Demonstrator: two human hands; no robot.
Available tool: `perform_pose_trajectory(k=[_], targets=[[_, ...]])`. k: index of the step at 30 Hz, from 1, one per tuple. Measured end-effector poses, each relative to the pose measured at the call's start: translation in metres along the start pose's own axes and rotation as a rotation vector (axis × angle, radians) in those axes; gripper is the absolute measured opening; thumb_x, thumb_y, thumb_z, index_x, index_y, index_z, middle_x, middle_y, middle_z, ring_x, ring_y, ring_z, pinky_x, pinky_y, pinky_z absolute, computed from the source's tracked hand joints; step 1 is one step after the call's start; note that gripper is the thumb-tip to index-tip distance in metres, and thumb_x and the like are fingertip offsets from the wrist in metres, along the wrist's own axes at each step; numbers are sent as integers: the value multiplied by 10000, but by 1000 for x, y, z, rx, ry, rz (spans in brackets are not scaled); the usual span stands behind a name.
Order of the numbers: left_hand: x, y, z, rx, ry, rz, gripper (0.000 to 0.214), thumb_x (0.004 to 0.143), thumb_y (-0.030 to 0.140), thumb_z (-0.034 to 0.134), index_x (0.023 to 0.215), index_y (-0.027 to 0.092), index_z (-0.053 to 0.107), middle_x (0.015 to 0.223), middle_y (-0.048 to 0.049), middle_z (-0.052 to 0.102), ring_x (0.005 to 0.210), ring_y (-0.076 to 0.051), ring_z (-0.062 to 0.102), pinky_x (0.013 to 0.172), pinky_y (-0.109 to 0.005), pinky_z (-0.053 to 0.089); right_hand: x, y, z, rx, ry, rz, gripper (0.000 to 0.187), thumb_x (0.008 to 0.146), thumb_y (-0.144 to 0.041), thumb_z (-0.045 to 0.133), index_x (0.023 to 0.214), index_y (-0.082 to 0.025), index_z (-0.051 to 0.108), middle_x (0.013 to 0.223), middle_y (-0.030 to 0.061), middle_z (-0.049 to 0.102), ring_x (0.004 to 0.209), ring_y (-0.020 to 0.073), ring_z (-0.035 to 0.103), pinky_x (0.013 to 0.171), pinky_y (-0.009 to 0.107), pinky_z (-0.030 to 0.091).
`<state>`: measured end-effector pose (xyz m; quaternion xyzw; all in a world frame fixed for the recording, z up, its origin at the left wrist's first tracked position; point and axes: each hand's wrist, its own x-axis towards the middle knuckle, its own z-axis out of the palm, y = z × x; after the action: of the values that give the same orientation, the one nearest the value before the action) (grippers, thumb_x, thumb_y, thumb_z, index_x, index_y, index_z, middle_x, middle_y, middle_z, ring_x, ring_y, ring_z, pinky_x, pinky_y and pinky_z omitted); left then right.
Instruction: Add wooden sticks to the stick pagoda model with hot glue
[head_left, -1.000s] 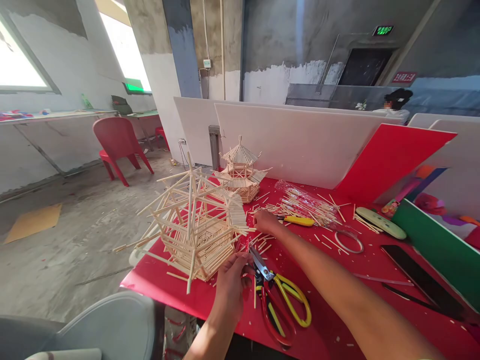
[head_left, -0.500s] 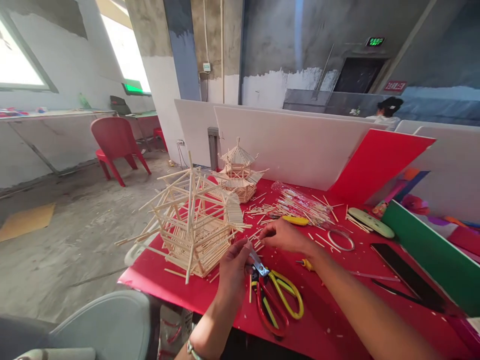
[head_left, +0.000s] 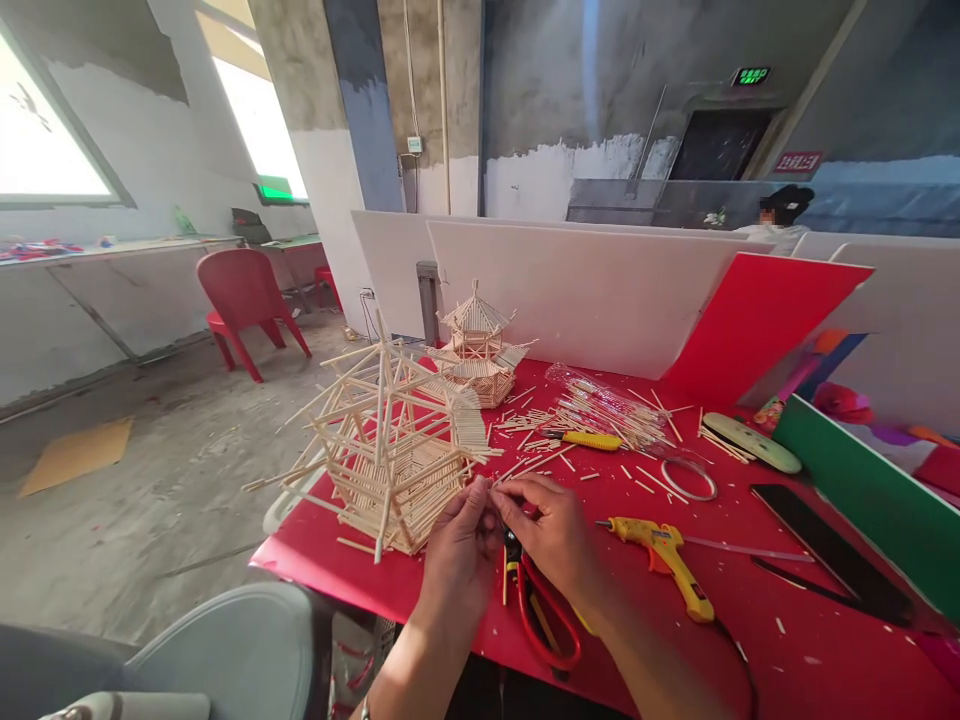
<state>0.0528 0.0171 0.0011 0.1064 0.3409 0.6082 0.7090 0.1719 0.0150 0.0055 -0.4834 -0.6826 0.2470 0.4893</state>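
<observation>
My left hand and my right hand meet at the fingertips over the table's front part. Both are pinched closed on something too small and covered to make out. Just left of them stands an open pavilion frame of thin wooden sticks. Under my right hand lie red-handled pliers, their jaws partly hidden. A bit of a yellow handle shows beside my right wrist. To the right rests a yellow hot glue gun with a cord.
Behind the frame stands a smaller roofed stick pavilion. Loose sticks, a yellow utility knife, a clear tape roll and a black phone-like slab lie on the red table. White boards close off the back.
My right hand has moved left and down to meet my left fingertips. It now covers most of the yellow-handled pliers, and the glue gun has come into view. The view has shifted slightly.
</observation>
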Motion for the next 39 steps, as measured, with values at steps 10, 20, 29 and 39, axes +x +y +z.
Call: perform_pose_trajectory(k=[10,20,29,39], targets=[[5,7,3,2,16,4,360,523,288,939,705,118,679,545,38,576,462,-47,471,387,-139,346,4,2,15,-109,126,-22,177,934,-323,575,899,-233,724,828,32,723,752,158,671,674,238,521],[10,11,6,-36,65,19,273,589,227,873,714,136,649,525,55,564,426,-46,464,386,-154,321,17,5,30,-245,174,-60,157,934,-296,589,885,-225,721,820,21,714,742,152,650,703,248,483],[18,9,11,-4,90,49,320,588,265,876,670,152,588,480,66,533,408,-43,441,376,-150,283,19,7,28,-283,159,-52,171,950,-315,582,897,-237,725,841,14,726,753,149,658,719,252,485],[19,8,11,-28,98,84,325,594,201,873,806,150,631,569,38,630,452,-72,543,393,-156,351,19,7,28,-283,151,-40,201,955,-355,576,884,-242,726,819,18,728,738,156,665,700,249,484]])
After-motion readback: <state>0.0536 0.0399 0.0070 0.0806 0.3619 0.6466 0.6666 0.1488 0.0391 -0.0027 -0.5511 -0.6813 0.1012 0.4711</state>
